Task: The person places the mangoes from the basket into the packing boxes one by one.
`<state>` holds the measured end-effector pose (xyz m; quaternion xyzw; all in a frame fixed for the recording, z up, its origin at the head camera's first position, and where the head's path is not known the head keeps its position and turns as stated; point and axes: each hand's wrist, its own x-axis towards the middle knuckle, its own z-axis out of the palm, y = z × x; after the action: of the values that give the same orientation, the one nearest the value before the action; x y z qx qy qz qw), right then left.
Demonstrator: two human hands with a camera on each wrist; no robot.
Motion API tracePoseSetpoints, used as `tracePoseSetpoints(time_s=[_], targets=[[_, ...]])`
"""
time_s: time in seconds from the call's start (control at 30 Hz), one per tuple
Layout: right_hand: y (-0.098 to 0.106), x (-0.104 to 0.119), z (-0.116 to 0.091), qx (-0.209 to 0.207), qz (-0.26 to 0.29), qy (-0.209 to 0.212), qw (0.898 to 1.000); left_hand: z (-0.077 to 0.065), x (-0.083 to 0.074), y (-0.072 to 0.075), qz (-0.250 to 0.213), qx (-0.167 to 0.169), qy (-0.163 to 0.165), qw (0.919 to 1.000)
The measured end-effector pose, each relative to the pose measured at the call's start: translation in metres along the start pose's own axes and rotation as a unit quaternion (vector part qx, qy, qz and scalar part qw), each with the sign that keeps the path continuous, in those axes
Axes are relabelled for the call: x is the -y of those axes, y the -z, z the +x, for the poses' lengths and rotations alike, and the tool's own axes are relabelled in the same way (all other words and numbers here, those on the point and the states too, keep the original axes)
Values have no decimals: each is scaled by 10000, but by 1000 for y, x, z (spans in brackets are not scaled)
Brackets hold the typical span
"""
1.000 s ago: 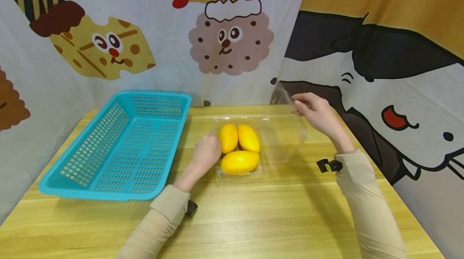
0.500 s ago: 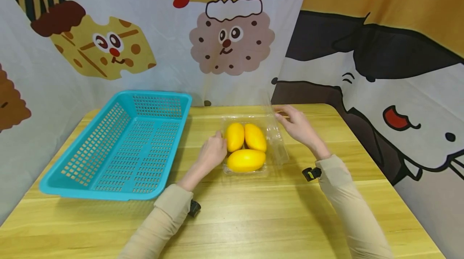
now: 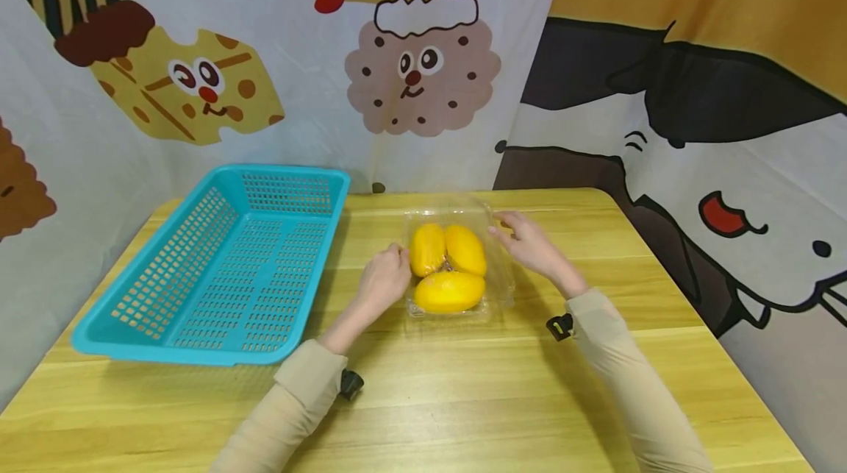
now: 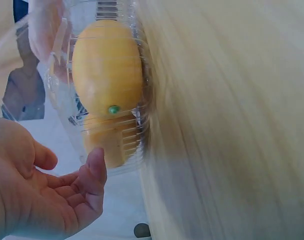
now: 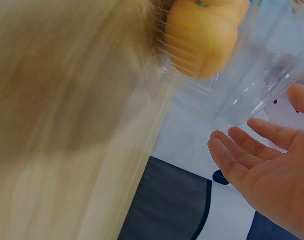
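Observation:
Three yellow mangoes (image 3: 450, 292) lie in a clear plastic clamshell box (image 3: 413, 309) on the wooden table. Its clear lid (image 3: 501, 289) leans over the fruit from the right, slightly tilted and apart from the base along some of its edge. My left hand (image 3: 384, 280) is at the box's left side; in the left wrist view its fingers (image 4: 96, 167) are loosely bent, a fingertip by the ridged wall, the thumb apart. My right hand (image 3: 532, 246) is at the lid's right side, its fingers (image 5: 232, 155) extended and spread, close to the plastic. Whether they touch it is unclear.
A blue perforated basket (image 3: 306, 289) stands on the left of the table (image 3: 450, 407). Behind the table hangs a curtain (image 3: 298, 54) printed with cartoon figures. Each wrist carries a small black camera mount (image 3: 559, 326).
The lid has swung leftward and down over the mangoes, with my right hand moving left alongside it. The box slid slightly right, then stayed; my left hand kept by its side.

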<state>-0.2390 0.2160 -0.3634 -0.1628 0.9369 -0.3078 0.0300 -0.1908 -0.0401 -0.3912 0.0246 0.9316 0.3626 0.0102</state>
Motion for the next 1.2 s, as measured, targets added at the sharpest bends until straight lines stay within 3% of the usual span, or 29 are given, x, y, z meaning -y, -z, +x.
tracePoseSetpoints(time_s=[0.4,0.7,1.2], targets=[[-9,0,-3,233,254,-65,9994,-9,-2,5,-108,-29,23,9999],[-18,4,-2,251,162,-264,9992,-19,-5,4,289,109,-157,9994],[-31,6,-4,295,13,-599,9978,-52,-4,1,932,127,-570,9939]])
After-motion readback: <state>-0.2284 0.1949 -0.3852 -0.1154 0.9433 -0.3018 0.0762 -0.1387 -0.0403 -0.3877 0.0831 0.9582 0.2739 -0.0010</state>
